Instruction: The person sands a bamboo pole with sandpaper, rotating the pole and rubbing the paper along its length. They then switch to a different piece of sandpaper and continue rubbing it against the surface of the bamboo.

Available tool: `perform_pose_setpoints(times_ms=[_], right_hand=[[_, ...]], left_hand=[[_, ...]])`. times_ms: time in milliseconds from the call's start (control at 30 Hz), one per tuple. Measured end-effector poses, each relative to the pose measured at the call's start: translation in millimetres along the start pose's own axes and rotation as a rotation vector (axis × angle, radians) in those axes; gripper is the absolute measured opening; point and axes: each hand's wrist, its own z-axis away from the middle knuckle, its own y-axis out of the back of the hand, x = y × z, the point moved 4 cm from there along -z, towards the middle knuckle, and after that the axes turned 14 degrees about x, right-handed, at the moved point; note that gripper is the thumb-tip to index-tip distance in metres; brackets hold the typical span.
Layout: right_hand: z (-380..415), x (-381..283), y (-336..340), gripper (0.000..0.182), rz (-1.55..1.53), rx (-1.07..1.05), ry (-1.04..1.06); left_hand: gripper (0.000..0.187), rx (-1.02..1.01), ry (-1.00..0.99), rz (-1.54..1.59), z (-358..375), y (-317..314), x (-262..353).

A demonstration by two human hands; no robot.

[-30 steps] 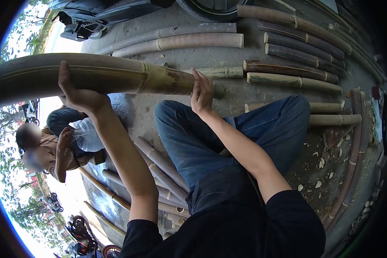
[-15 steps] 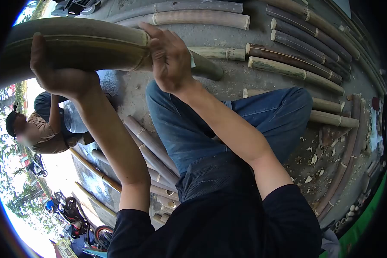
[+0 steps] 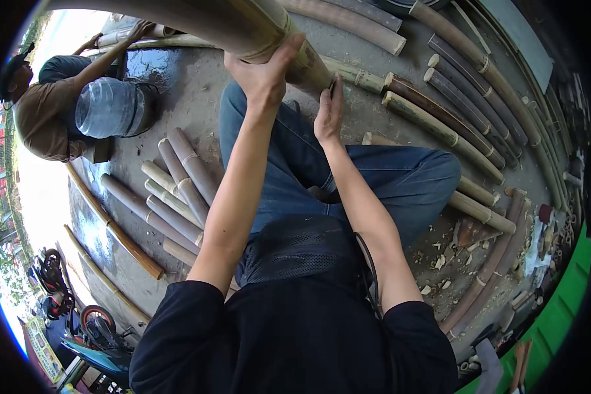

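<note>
A thick bamboo pole (image 3: pixel 243 29) rises from near the ground in front of me toward the camera and the top left. My left hand (image 3: pixel 264 69) is wrapped round its lower part, just at a node, with the thumb along the near side. Lower down, near the pole's bottom end, my right hand (image 3: pixel 329 113) rests against its right side, fingers extended upward and apart from the left hand. The pole's upper end is out of view. Below the hands are my crossed legs in blue jeans (image 3: pixel 400 180).
Cut bamboo poles (image 3: pixel 440 125) lie on the ground to the right, and shorter pieces (image 3: pixel 180 174) to the left. A person (image 3: pixel 52 111) crouches at the upper left beside a large clear water bottle (image 3: pixel 108 108). Motorbikes (image 3: pixel 98 325) stand at the lower left.
The pole has swung upward and right in view. My left hand has moved right along it, near the node, and my right hand has shifted down to its lower end. The person now reaches toward a pole.
</note>
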Motion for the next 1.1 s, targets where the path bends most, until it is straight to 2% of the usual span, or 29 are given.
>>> perform_pose_setpoints(times_ms=[67,100,167,233,267,333,400,433,467,500,533,600,667,700,767,800,867,933,1000,1033,1067,1100], right_hand=[[6,-20,10,0.082,-0.015,-0.077,0.149],[10,-31,21,0.089,0.047,-0.099,0.258],[15,-33,42,0.092,0.132,-0.115,0.329],[14,-31,62,0.097,0.252,-0.121,0.408],[12,-27,73,0.097,0.292,-0.080,0.475],[11,-20,92,0.097,0.378,0.022,0.508],[5,-20,105,0.092,0.443,0.079,0.510],[4,-14,113,0.089,0.446,0.076,0.437],[3,-7,118,0.086,0.445,0.073,0.366],[6,-2,120,0.078,0.420,0.094,0.370],[5,-6,121,0.078,0.426,0.098,0.369],[1,-22,116,0.074,0.340,0.053,0.255],[-2,-40,107,0.073,0.324,0.031,0.244],[-3,-52,102,0.073,0.313,0.007,0.233],[-6,-95,84,0.075,0.250,0.009,0.216],[-8,-121,73,0.078,0.194,0.012,0.199],[-7,-187,48,0.092,0.075,0.016,0.363],[-15,-237,36,0.093,0.082,-0.031,0.490],[-22,-230,27,0.094,0.126,0.006,0.508],[-28,-222,25,0.095,0.167,0.038,0.517],[-32,-212,26,0.095,0.168,0.039,0.524],[-36,-203,32,0.093,0.175,0.061,0.629]], left_hand=[[0.053,-0.007,0.025,0.059,13,-9,10],[0.053,0.004,0.044,0.066,21,-12,14],[0.043,-0.010,-0.041,-0.031,33,-22,34],[0.048,-0.019,0.010,-0.022,42,-32,59],[0.052,-0.028,0.038,-0.019,46,-39,68],[0.049,-0.065,0.083,0.056,52,-49,86],[0.047,-0.219,-0.064,0.031,54,-59,120],[0.059,-0.303,-0.124,0.092,55,-55,102],[0.059,-0.308,-0.123,0.102,42,-50,97],[0.068,-0.352,-0.038,0.270,28,-45,94],[0.078,-0.393,0.051,0.435,20,-46,95],[0.093,-0.074,0.114,0.397,4,-51,133],[0.087,-0.315,-0.092,0.602,-20,-36,149],[0.087,-0.316,-0.096,0.598,-36,-24,145],[0.067,-0.629,-0.153,0.545,-50,-20,140],[0.067,-0.630,-0.153,0.544,-42,-27,143],[0.049,-0.293,-0.307,0.498,-24,-33,154],[0.044,-0.241,-0.317,0.464,-25,-37,148],[0.051,-0.122,-0.177,0.436,-26,-33,136],[0.070,-0.224,-0.165,0.449,-24,-33,142],[0.070,-0.221,-0.168,0.455,-27,-31,138],[0.085,-0.320,-0.209,0.418,-29,-32,129]])
